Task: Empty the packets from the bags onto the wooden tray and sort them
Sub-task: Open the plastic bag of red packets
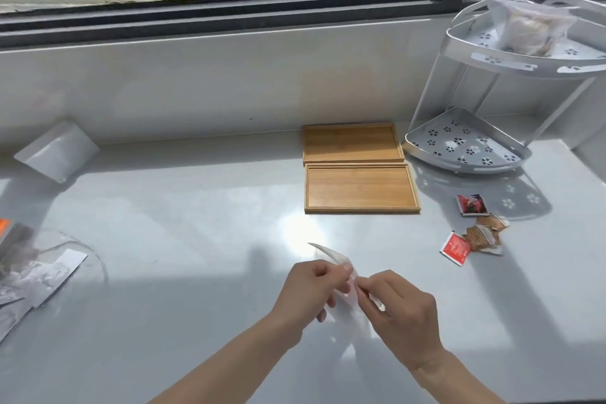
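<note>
both hands, left hand (314,289) & right hand (396,308), pinch a clear bag (331,256) near centre; few packets (472,229) lie right, wooden trays (360,188) w/ nothing in them, sorting not begun.

Grey counter (196,223) – two wooden trays (360,188), corner rack (465,147), loose packets (472,233), flat pouches (39,275) at left
</note>
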A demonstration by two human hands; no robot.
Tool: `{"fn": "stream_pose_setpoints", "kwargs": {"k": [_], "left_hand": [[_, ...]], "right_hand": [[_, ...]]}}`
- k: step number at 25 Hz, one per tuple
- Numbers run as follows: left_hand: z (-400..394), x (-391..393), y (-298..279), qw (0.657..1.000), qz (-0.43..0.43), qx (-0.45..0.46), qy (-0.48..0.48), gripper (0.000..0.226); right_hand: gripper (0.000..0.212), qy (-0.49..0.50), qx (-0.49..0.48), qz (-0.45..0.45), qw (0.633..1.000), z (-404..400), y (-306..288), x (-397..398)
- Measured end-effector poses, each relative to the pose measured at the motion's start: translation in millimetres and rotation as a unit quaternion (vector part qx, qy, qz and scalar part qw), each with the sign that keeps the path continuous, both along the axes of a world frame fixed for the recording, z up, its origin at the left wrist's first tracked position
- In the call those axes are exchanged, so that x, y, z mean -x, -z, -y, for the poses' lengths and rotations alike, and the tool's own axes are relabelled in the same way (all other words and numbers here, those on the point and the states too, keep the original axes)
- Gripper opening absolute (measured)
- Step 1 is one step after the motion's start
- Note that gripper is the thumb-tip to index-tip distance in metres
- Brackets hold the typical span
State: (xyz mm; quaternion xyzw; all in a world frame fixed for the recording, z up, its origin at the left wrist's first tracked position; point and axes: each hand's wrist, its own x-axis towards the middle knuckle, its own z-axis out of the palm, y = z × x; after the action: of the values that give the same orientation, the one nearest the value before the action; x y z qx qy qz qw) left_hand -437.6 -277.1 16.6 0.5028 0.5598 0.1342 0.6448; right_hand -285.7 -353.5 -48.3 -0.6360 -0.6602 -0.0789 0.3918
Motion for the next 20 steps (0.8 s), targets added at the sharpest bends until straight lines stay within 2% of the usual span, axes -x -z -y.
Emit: {"fn": "stream_pose_setpoints", "kwargs": {"k": [4, 6, 8, 11, 14, 16, 20], "left_hand": [[-5, 5, 0, 1.0, -0.017, 0.017, -0.011, 0.017], [-7, 9, 0, 1.0, -0.021, 0.016, -0.015, 0.017], [-11, 13, -1, 1.0, -0.026, 0.001, 0.006, 0.017], [-13, 15, -1, 0.997, -0.05, -0.031, 0.054, 0.019], [-13, 13, 1, 0.99, -0.083, -0.075, 0.09, 0.024], [-13, 12, 3, 0.986, -0.088, -0.096, 0.109, 0.03], [-15, 9, 5, 0.984, -0.074, -0.093, 0.133, 0.033]], "right_hand": [[0.013, -0.033, 0.046, -0.031, 0.998, -1, -3, 7], [0.021, -0.046, 0.127, -0.135, 0.982, 1, -13, 11], [0.02, -0.024, 0.222, -0.265, 0.938, -2, -27, 12], [0.01, -0.019, 0.309, -0.371, 0.876, -16, -41, 11], [0.017, -0.031, 0.384, -0.487, 0.784, -33, -56, 8], [0.026, -0.038, 0.427, -0.509, 0.746, -40, -62, 5], [0.038, -0.041, 0.494, -0.51, 0.703, -45, -67, 0]]}}
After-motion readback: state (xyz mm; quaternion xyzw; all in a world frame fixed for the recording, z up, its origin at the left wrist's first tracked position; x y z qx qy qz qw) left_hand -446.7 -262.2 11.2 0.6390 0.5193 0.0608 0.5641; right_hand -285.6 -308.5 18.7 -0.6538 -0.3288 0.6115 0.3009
